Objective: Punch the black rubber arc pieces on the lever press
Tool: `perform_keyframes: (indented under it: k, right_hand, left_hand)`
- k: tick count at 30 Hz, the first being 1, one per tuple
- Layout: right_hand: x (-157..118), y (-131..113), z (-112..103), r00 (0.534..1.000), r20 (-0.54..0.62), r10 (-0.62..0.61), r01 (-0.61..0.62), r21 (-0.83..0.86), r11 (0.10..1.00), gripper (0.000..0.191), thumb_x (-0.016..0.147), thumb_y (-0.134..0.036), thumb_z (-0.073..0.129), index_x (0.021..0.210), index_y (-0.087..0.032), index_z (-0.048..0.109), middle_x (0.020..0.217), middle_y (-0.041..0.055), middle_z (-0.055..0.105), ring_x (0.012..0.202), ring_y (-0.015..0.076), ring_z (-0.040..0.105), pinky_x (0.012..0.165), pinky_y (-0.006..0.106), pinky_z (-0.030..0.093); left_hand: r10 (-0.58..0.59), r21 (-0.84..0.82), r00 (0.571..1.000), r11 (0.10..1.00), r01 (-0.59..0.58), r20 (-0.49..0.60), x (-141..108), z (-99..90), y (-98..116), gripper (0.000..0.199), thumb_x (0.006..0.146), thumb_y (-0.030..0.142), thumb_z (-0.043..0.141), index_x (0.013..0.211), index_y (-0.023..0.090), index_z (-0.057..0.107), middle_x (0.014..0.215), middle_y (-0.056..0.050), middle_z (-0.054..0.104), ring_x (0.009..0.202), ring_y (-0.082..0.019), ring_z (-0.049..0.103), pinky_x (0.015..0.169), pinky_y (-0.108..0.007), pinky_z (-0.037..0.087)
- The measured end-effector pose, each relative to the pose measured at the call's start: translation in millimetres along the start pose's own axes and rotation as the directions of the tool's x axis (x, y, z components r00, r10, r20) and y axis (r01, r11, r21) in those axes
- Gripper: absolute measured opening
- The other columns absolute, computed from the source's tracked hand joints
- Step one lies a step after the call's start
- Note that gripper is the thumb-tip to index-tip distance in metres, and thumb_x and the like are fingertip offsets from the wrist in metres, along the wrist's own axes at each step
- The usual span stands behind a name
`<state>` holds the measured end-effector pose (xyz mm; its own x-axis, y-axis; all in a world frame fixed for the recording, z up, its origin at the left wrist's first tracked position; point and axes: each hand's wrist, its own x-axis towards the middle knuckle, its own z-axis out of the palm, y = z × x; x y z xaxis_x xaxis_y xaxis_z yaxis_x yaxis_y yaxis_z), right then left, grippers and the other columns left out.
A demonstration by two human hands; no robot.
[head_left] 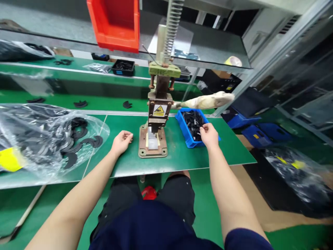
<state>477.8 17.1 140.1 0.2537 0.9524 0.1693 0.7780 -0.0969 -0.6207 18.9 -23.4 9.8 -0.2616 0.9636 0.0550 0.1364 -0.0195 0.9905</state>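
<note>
My left hand [122,142] rests on the green tabletop just left of a hand press [158,111], its fingers loosely curled in, with nothing seen in them. At the near right side of a blue bin [186,130], my right hand [209,134] has its thumb and fingers pinched together. Small black parts [193,121] fill this bin; whether one is between my fingertips cannot be made out. The press has a metal base plate [153,143] with a pale block on it, and its lever with a wrapped grip [208,100] points right.
Left of me lies a clear plastic bag [52,139] spilling black curved pieces [75,142]. A red bin [116,26] sits on the overhead shelf. Behind are a black tray [123,67] and scattered curved pieces. Bagged goods [299,170] are at the right.
</note>
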Motion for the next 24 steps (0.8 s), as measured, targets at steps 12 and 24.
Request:
perform_keyframes:
  k: [12,24]
  right_hand:
    - [-197,-67,105,0.869,0.424,-0.256,-0.149,0.716,0.682,0.044,0.091,-0.067,0.065,0.099,-0.024,0.058,0.072,-0.0027,0.066,0.06,0.0107,0.058,0.06,0.029,0.055]
    - [-216,-71,113,0.797,0.528,-0.293,-0.344,0.796,0.499,0.036,0.093,-0.058,0.069,0.092,-0.024,0.058,0.069,-0.0048,0.066,0.056,0.0082,0.057,0.056,0.025,0.05]
  left_hand:
    - [0.371,-0.052,0.872,0.925,-0.375,0.319,-144,33.4,63,0.033,0.098,0.031,0.072,0.13,0.024,0.069,0.111,-0.009,0.072,0.09,-0.017,0.072,0.079,-0.032,0.062]
    - [0.445,0.026,0.809,0.87,-0.492,0.385,-159,26.8,74,0.02,0.099,0.028,0.072,0.118,0.024,0.076,0.101,-0.008,0.079,0.091,-0.019,0.075,0.081,-0.034,0.063]
